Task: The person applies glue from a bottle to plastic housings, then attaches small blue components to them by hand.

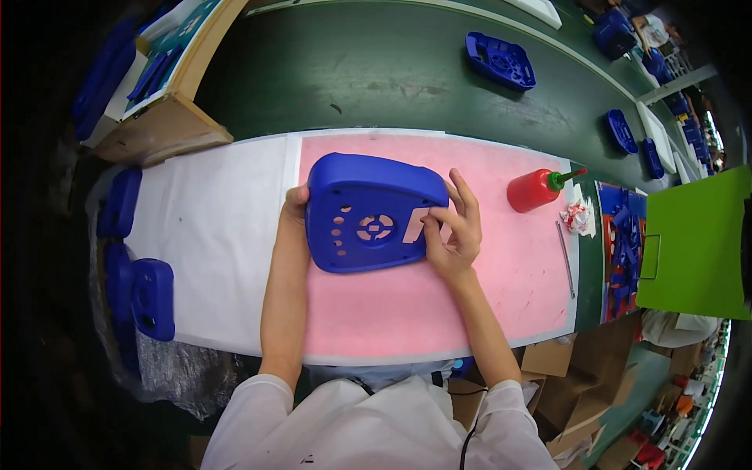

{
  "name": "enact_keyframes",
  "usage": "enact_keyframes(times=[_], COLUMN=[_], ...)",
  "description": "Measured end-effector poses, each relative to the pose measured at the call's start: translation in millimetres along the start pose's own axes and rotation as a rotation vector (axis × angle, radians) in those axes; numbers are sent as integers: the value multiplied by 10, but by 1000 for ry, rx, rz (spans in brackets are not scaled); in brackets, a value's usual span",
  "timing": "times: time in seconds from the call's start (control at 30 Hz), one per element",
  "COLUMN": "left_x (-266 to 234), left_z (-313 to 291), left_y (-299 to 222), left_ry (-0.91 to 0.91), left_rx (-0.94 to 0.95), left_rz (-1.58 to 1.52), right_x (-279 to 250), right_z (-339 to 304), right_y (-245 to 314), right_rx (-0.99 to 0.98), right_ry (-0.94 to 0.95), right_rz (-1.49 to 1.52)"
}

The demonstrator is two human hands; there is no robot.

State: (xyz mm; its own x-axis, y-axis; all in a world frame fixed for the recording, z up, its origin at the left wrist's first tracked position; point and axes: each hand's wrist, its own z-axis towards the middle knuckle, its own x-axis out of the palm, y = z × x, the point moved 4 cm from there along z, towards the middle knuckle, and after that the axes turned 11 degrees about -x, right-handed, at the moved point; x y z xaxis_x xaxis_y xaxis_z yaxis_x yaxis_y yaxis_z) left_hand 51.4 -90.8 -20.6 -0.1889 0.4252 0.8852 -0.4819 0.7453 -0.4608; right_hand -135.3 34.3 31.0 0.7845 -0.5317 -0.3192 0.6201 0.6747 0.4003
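Note:
A blue plastic housing (356, 196) with round holes, a slotted circle and a rectangular window is held up over the pink sheet (376, 321). My left hand (297, 205) grips its left edge, thumb on the rim; the other fingers are hidden behind it. At the right side my right hand (457, 231) has thumb and index finger pinched together by the window's edge, with the other fingers raised over the housing's rim. Whether a small piece lies between those fingertips cannot be made out.
On the right are a red squeeze bottle (529, 191), a crumpled stained tissue (577, 215), a thin metal rod (565, 258) and a green bin (697, 243). More blue housings lie at the left (152, 299) and on the green conveyor (501, 61). A wooden box (164, 129) stands far left.

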Motion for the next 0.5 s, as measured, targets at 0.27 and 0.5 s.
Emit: enact_keyframes(times=[0.27,0.5], left_x=[-201,-131], left_z=[104,147], left_y=[-196,-287], left_ry=[45,26], left_rx=[32,173], left_rz=[-78,-102], right_x=[10,-60], right_z=[-63,-81], right_y=[-153,-255], right_rx=[288,650], right_ry=[-168,-227], right_rz=[540,872])
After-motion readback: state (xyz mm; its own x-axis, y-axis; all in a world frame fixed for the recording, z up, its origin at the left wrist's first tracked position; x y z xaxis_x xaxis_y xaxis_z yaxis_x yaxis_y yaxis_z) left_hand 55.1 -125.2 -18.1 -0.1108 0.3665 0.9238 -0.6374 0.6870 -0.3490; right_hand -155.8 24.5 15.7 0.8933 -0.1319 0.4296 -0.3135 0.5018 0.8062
